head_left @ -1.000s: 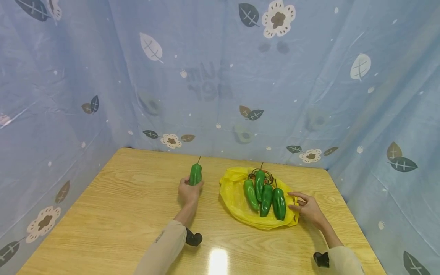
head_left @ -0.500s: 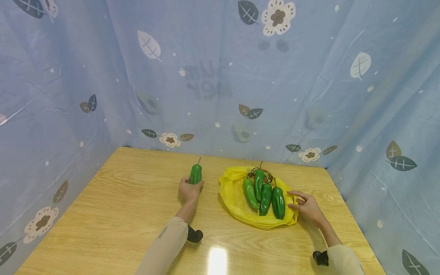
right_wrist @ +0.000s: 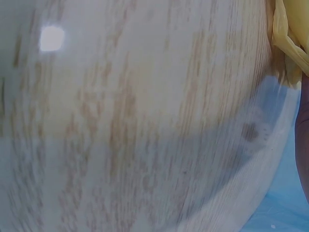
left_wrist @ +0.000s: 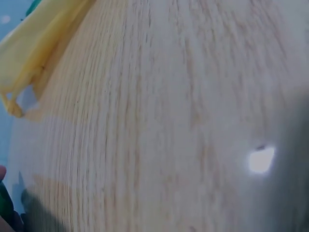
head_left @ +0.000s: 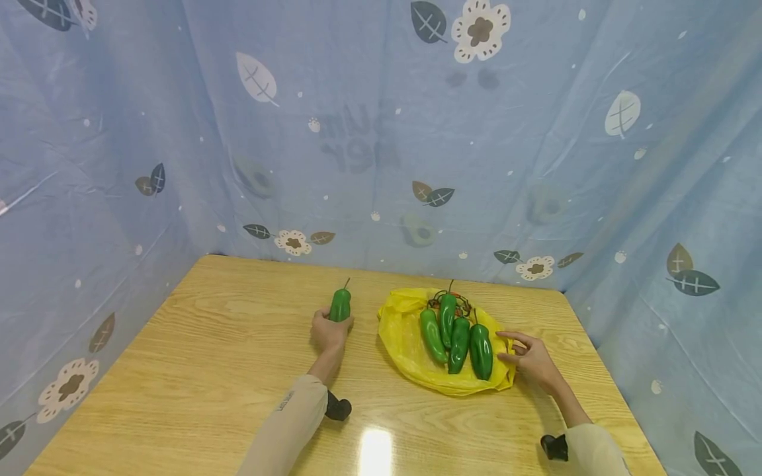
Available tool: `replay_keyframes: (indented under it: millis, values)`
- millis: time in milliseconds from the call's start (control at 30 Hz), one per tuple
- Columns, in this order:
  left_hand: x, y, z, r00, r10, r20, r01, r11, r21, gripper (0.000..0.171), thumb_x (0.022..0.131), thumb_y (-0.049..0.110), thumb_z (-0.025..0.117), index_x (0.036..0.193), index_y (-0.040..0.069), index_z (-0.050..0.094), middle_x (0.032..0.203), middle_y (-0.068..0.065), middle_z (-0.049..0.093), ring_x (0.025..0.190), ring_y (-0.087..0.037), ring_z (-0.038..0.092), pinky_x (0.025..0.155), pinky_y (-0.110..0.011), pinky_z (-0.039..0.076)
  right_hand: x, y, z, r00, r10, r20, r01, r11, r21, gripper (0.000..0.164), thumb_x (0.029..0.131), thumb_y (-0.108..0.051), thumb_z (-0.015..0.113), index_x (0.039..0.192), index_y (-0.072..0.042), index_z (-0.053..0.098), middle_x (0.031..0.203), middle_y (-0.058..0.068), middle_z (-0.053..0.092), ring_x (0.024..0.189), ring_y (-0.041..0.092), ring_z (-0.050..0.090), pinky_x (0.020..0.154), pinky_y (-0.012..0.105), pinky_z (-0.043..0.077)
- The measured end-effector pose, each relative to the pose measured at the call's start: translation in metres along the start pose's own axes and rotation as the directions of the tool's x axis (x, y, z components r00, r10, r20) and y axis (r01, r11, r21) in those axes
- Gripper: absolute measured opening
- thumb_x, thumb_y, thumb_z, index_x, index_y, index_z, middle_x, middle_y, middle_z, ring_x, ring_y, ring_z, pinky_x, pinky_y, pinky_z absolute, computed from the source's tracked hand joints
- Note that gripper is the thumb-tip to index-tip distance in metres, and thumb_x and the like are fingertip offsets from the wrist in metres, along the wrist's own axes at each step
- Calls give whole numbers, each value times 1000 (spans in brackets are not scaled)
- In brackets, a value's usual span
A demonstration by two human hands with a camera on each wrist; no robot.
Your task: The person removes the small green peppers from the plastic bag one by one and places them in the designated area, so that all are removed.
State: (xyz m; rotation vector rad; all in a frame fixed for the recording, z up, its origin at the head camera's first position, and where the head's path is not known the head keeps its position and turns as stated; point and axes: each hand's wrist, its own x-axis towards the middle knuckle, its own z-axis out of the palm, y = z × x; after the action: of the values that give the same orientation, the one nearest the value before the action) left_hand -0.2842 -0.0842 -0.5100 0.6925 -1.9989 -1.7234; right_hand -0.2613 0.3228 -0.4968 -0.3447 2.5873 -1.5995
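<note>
My left hand (head_left: 330,332) grips a green pepper (head_left: 340,305), stem pointing away, over the left-middle of the table; its lower end is hidden by the fingers. To the right lies an opened yellow plastic bag (head_left: 405,357). Several green peppers (head_left: 481,352) rest on it, with a tangle of thin dark stems and small red-orange bits (head_left: 461,305) behind them. At the bag's right edge my right hand (head_left: 534,362) holds the plastic between thumb and fingers. Only part of the pepper (left_wrist: 5,203) shows in the left wrist view; the right wrist view catches the bag's edge (right_wrist: 285,38).
The wooden table (head_left: 196,357) reaches back to a blue curtain (head_left: 357,165) with leaf and flower prints, which also hangs along both sides. Bright light glares off the table near the front.
My left hand has shifted very slightly right and toward me with the pepper, whose tip and stem sit a little lower in view. The right hand and bag stay in place.
</note>
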Motion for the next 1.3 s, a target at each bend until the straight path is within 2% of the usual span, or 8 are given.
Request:
replay_keyframes:
  millis: [167, 367, 700, 933, 1167, 1233, 1300]
  values:
    - [0, 0, 2, 1000, -5, -16, 5, 1000, 3, 49, 72, -6, 78, 115, -11, 56, 110, -30, 61, 101, -44, 60, 87, -52, 51, 0, -1, 0, 1000, 1, -3, -1, 1000, -8, 51, 85, -5, 71, 131, 6, 53, 143, 35, 33, 124, 52, 40, 86, 30, 53]
    - [-2, 1, 3, 999, 19, -29, -19, 1000, -10, 47, 70, -9, 78, 111, -12, 57, 108, -30, 61, 100, -45, 60, 87, -53, 51, 1, -1, 0, 1000, 3, -5, -3, 1000, -2, 51, 85, -5, 71, 132, 6, 53, 143, 34, 33, 124, 51, 41, 85, 27, 53]
    - [-4, -2, 5, 999, 37, -15, -37, 999, -4, 45, 69, -12, 77, 109, -13, 56, 108, -30, 60, 101, -44, 59, 87, -53, 51, 0, 1, 2, 1000, 4, -4, -4, 1000, -21, 52, 86, -7, 71, 132, 5, 52, 143, 33, 35, 124, 52, 40, 89, 39, 52]
    - [-4, 0, 6, 997, 79, 3, -79, 994, 70, 45, 66, -8, 79, 106, -13, 58, 101, -28, 61, 95, -41, 60, 84, -51, 51, -1, 0, 2, 1000, 14, -13, -14, 1000, -24, 51, 86, -8, 71, 132, 5, 53, 144, 32, 35, 125, 52, 37, 95, 48, 46]
    - [-4, 0, 6, 997, 70, 35, -74, 989, 129, 49, 68, -3, 81, 109, -11, 56, 103, -27, 60, 96, -40, 58, 84, -50, 51, -2, 0, 2, 1000, 17, -11, -17, 1000, -12, 51, 86, -6, 71, 132, 6, 53, 143, 33, 34, 124, 52, 40, 87, 34, 53]
    - [-5, 1, 5, 997, 69, 45, -75, 985, 153, 52, 68, -2, 81, 112, -10, 54, 103, -26, 60, 95, -39, 58, 82, -50, 50, -2, -1, 3, 1000, 21, -12, -21, 1000, -19, 51, 86, -7, 71, 132, 5, 53, 144, 33, 35, 124, 51, 39, 88, 34, 53]
    - [-6, 2, 4, 996, 67, 58, -76, 983, 168, 56, 68, 0, 82, 115, -10, 52, 104, -26, 59, 95, -39, 57, 82, -50, 50, -3, -1, 3, 1000, 23, -12, -23, 999, -37, 51, 86, -8, 71, 132, 5, 53, 144, 32, 35, 125, 51, 38, 91, 40, 51]
